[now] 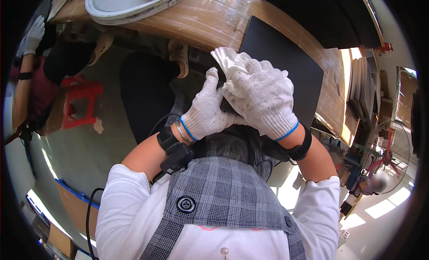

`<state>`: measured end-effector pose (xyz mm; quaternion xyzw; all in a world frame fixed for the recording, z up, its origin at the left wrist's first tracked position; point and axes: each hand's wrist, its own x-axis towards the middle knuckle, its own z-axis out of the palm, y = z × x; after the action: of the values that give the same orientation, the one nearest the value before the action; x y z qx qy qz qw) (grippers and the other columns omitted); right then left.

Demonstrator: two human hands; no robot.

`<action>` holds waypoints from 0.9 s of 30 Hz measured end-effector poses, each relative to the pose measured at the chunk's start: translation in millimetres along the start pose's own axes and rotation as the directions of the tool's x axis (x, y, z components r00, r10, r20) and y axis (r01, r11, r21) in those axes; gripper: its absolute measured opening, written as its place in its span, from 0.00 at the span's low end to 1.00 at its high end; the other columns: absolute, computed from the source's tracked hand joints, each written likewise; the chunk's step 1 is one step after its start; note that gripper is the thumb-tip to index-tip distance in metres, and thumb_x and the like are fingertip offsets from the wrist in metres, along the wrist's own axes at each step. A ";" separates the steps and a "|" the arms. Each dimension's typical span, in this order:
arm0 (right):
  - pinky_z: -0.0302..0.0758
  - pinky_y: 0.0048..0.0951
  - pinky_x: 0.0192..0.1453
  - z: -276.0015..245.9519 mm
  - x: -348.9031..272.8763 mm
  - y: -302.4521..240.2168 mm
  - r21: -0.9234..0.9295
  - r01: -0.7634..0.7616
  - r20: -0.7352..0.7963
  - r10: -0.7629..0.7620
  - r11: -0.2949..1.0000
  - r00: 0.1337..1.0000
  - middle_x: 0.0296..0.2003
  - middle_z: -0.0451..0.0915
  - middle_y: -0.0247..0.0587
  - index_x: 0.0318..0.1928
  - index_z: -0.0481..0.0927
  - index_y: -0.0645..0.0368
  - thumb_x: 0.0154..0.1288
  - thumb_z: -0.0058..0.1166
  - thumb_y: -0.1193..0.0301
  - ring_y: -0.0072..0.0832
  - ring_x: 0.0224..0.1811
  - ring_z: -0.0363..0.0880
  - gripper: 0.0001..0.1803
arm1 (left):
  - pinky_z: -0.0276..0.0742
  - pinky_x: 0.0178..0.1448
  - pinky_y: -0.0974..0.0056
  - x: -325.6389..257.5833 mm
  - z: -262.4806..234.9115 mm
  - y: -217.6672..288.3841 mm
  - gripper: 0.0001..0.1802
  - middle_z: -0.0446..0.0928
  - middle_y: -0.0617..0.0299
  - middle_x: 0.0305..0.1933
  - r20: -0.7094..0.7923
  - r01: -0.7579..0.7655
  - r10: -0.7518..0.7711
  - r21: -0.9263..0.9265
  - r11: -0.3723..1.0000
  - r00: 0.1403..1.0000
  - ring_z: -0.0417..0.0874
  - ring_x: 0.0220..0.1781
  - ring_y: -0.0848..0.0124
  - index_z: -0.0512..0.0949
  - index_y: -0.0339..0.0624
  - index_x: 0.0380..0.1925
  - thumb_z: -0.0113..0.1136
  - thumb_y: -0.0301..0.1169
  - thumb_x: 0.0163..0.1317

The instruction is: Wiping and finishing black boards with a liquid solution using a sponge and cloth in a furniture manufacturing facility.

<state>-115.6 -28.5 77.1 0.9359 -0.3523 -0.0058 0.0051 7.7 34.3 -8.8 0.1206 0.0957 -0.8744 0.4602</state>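
My right hand [263,97], in a white knitted glove with a blue cuff edge, is closed on a crumpled white cloth [229,62]. It rests over the near left part of a flat black panel [290,65] lying on the table. Beside it, my left hand [203,110] wears a matching glove. Its thumb is stretched up and away, and its fingers reach across close to the panel's near edge, partly hidden beneath the right hand. Nothing can be seen held in the left hand.
Film partly covers the wooden table [205,29], with a round white tray [134,16] at far left. A large black panel [326,18] stands at far right. Left are a gloved co-worker's hand [34,36] and red stool [80,99]; right, stacked boards [359,85] and a fan [386,157].
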 end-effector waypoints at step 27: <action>0.76 0.44 0.44 9.8 -0.7 -14.6 -0.011 -0.073 0.093 0.074 0.997 0.993 0.48 0.79 0.39 0.47 0.81 0.52 0.59 0.58 0.55 0.39 0.44 0.79 0.20 | 0.62 0.74 0.45 12.4 -8.2 -7.3 0.43 0.63 0.58 0.72 0.043 -0.060 0.061 -0.016 0.998 0.997 0.64 0.73 0.56 0.60 0.53 0.71 0.28 0.69 0.69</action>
<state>-106.6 -17.2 67.1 0.9210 -0.3863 -0.0510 -0.0075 -4.0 31.0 -19.9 0.1011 0.0882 -0.8618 0.4892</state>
